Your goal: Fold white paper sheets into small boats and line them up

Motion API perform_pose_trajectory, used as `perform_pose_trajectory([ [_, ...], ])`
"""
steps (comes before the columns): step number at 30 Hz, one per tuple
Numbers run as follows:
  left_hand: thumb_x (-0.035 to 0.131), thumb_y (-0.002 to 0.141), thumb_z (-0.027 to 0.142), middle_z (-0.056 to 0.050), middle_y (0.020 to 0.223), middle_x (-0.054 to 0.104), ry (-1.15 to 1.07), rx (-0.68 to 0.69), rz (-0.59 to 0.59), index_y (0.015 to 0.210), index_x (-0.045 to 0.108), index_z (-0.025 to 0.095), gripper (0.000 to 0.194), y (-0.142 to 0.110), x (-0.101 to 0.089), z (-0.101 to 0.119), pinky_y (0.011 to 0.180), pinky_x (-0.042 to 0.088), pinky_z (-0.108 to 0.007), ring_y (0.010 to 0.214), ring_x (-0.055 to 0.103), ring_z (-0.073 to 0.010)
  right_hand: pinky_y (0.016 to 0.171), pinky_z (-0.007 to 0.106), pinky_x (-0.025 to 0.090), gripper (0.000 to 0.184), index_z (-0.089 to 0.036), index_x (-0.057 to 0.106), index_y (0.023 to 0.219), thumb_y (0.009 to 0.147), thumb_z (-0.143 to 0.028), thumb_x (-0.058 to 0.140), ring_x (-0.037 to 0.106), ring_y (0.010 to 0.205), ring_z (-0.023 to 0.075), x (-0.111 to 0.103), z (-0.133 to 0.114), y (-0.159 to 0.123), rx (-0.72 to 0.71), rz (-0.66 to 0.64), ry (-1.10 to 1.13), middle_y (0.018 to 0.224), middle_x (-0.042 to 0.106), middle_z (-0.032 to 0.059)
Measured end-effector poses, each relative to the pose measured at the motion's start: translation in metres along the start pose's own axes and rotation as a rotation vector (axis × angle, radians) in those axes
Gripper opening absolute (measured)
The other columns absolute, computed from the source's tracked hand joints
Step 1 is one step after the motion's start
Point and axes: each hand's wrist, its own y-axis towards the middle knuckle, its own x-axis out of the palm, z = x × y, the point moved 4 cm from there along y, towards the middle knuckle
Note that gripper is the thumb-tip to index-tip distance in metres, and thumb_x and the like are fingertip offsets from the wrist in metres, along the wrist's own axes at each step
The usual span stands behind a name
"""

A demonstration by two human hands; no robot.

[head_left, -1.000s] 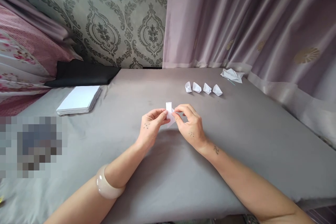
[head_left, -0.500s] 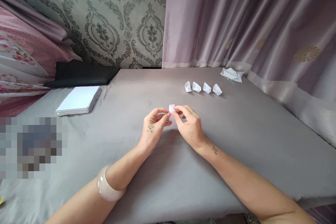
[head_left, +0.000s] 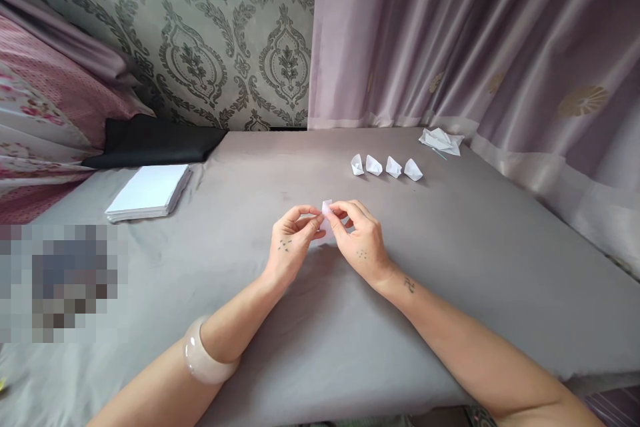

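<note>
Small white folded paper [head_left: 327, 208], pinched between the two hands just above the grey cloth [head_left: 320, 340], near the middle of the table. Mostly hidden by fingertips; only its upper edge and a corner showing, so the exact fold hard to make out, perhaps a narrow strip doubled over.

Left hand [head_left: 293, 245] closed on the paper from the left, thumb and forefinger pressed together at its edge, other fingers curled loosely under. Small dark marks on the back of the hand. Pale bangle [head_left: 203, 353] round the left forearm, lower down.

Right hand [head_left: 361, 240] closed on the same paper from the right, thumb and forefinger gripping it, remaining fingers bent in. Fingertips of both hands touching or nearly touching across the paper. Small dark mark at the right wrist.

Beyond the hands, towards the far right: row of four small folded paper pieces [head_left: 386, 166], side by side, each apart from the next, standing on the cloth. Further back near the curtain [head_left: 475, 40], a crumpled heap of white paper scraps [head_left: 441, 140].

Far left: stack of white paper sheets [head_left: 150, 190], lying flat, well apart from the hands. Behind it a black cushion [head_left: 155, 140] against the patterned wall [head_left: 200, 47].
</note>
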Motion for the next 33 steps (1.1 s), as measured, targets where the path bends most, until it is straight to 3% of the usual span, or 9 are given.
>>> perform_pose_trajectory([
  [6,0.076,0.070,0.035,-0.001,0.074,0.069,0.024,-0.008,0.017,0.082,0.066,0.017,0.024,0.000,0.000,0.000,0.077,0.055,-0.031,0.077,0.065,-0.0151,0.068,0.026,0.047,0.012,-0.022,0.065,0.083,0.088,-0.028,0.057,0.059,0.072,0.0132,-0.002,0.002,0.002,0.071,-0.014,0.099,0.083,0.066,0.0018],
  [13,0.077,0.069,0.033,-0.001,0.074,0.068,0.042,-0.027,0.054,0.080,0.068,0.016,0.022,0.001,-0.001,0.000,0.074,0.056,-0.029,0.072,0.063,-0.0134,0.069,0.026,0.049,0.019,-0.019,0.070,0.079,0.081,-0.037,0.063,0.062,0.073,0.0143,-0.001,0.012,0.009,0.343,-0.143,0.332,0.084,0.070,0.0027],
  [25,0.078,0.069,0.038,-0.004,0.085,0.071,0.045,-0.037,0.039,0.086,0.073,0.017,0.028,0.000,0.001,0.002,0.073,0.056,-0.030,0.077,0.063,-0.0153,0.063,0.026,0.045,0.020,-0.020,0.072,0.072,0.080,-0.035,0.062,0.055,0.065,0.0119,-0.004,0.006,0.010,0.358,-0.185,0.336,0.077,0.065,0.0013],
  [33,0.078,0.070,0.037,-0.004,0.088,0.071,0.019,-0.055,0.017,0.086,0.074,0.018,0.025,0.000,0.000,0.004,0.074,0.055,-0.030,0.083,0.063,-0.0170,0.062,0.026,0.042,0.028,-0.019,0.073,0.072,0.071,-0.047,0.069,0.050,0.065,0.0115,-0.001,0.014,0.008,0.683,-0.331,0.551,0.071,0.065,0.0005],
])
